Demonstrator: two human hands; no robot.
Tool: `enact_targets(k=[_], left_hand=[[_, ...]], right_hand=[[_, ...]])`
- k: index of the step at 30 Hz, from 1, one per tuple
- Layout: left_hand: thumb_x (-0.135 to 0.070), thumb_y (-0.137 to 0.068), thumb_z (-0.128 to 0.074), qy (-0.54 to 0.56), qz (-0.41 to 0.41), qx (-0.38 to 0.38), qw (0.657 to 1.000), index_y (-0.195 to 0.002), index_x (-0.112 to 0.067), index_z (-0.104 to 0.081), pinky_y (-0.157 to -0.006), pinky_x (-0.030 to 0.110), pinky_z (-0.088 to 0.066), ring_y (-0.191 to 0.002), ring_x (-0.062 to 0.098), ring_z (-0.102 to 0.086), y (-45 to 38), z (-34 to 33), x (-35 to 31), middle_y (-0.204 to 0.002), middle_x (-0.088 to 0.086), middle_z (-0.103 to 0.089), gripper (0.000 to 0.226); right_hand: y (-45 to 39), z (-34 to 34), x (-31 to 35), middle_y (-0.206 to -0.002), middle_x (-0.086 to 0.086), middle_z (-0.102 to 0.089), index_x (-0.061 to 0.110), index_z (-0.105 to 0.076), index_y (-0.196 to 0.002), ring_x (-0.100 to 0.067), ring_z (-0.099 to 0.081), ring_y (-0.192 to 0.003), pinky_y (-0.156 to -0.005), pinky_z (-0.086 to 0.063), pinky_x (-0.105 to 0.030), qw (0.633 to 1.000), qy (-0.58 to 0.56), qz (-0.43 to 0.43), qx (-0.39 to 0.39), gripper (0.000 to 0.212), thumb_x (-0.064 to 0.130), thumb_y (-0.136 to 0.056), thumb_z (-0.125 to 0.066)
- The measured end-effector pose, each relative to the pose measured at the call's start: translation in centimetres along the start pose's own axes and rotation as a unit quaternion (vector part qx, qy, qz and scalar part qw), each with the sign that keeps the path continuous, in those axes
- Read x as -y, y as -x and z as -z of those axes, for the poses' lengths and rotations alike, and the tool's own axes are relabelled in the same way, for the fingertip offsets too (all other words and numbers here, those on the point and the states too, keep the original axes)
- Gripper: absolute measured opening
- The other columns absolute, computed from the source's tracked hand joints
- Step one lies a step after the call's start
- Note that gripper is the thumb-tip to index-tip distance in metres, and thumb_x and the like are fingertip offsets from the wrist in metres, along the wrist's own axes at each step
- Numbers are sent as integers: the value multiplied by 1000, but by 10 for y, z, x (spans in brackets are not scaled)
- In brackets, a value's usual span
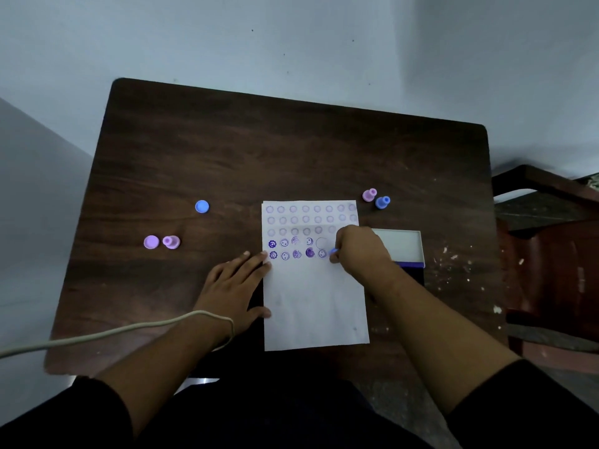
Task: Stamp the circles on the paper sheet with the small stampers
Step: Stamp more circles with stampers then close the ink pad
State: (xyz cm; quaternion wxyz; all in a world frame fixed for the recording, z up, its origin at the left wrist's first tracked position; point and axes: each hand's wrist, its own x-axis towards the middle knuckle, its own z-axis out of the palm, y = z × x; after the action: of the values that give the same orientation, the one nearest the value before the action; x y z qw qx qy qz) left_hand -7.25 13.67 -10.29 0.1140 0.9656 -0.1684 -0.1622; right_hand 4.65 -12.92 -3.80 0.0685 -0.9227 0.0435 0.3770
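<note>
A white paper sheet [312, 299] lies on the dark wooden table [227, 150]. Faint circles fill its upper rows; two lower rows carry several purple stamped faces. My right hand [358, 251] is closed around a small blue stamper [334, 252], pressing it down at the right end of the lowest stamped row. Only the stamper's blue edge shows below my fingers. My left hand [235, 283] rests flat with fingers spread on the sheet's left edge. A pink stamper [369, 194] and a blue stamper [382, 202] stand beyond the sheet's top right corner.
A white-and-blue ink pad box [403, 246] sits just right of the sheet, partly behind my right hand. At left lie a blue cap [202, 206], a pink cap [151, 242] and another pink stamper [171, 242]. A pale cord [107, 333] crosses my left wrist.
</note>
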Motion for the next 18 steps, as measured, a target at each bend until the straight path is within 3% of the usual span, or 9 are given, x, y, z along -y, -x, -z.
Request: enact_targets(k=[3,8,18], left_hand=[[-73,-68,-71,0,-4,-4,1000,-150,-30,-45,-108,39,-25,-149,18,-30,0,-2,1,-165,-11,-31,96],[-73,-69,-69,-3,-4,-1,1000,-151,-31,-43,-108,41,-26,-150,18,-30,-1,-3,2,-165,-11,-30,96],[-71,-69,-72,-4,4,10,1000,-150,-29,-45,-109,39,-24,-150,17,-29,0,3,-2,-165,-11,-30,95]], right_hand=[[-6,14,3,-117,-13,-69,6,-69,-117,-29,-65,-111,-97,-54,-39,999,10,-14,46,45,35,-84,-83],[-10,19,2,-114,-15,-73,2,-73,-113,-30,-70,-108,-97,-55,-41,998,4,-15,67,43,29,-82,-86],[-2,24,7,-131,-17,-65,2,-62,-131,-30,-62,-123,-107,-48,-41,996,-16,-37,75,54,32,-89,-79]])
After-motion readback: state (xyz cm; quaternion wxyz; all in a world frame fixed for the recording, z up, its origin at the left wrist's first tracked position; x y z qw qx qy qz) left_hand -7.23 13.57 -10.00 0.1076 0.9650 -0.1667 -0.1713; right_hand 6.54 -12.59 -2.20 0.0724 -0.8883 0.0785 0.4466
